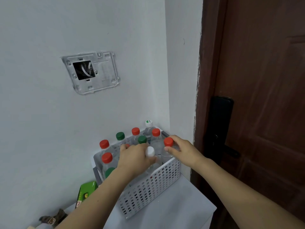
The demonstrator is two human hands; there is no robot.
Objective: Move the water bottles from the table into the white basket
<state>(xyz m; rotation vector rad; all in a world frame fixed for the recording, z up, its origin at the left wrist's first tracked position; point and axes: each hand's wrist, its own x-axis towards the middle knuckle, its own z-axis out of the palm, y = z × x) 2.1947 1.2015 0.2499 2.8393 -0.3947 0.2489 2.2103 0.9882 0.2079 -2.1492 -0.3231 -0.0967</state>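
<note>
Reaching in from the bottom edge with both forearms, over a white table [181,205] with no bottle visible on its bare part. Passing a brown blurred object [54,217] at the lower left, too cut off to identify, and a green pack [87,189] partly behind the left arm. Standing on the table in the corner: the white basket [156,185], perforated, already crowded with upright bottles.

Left hand [135,157] down among them, thumb and fingers apparently closed round the neck of a white-capped bottle [150,152] at the basket's near side; cannot fully confirm, since the palm hides the contact. Also covers most of a small red cap [127,145] under the fingertips. Right hand [179,149] clamped on the shoulder of a red-capped bottle [168,141] at the basket's right edge, thumb across the clear body.

Judging by the clear water inside: fairly heavy for their size, smooth and a little slippery, thin-walled enough to dent if squeezed. Best taken just under the cap, where ridged and stiff, and lowered straight down into a gap to avoid toppling neighbours.

Further back, other bottles [142,139] with red, green and white caps, lower halves hidden by the basket wall and both hands, so cannot count gaps. Beyond: an open wall plate [90,71] and a brown door [264,80]
</note>
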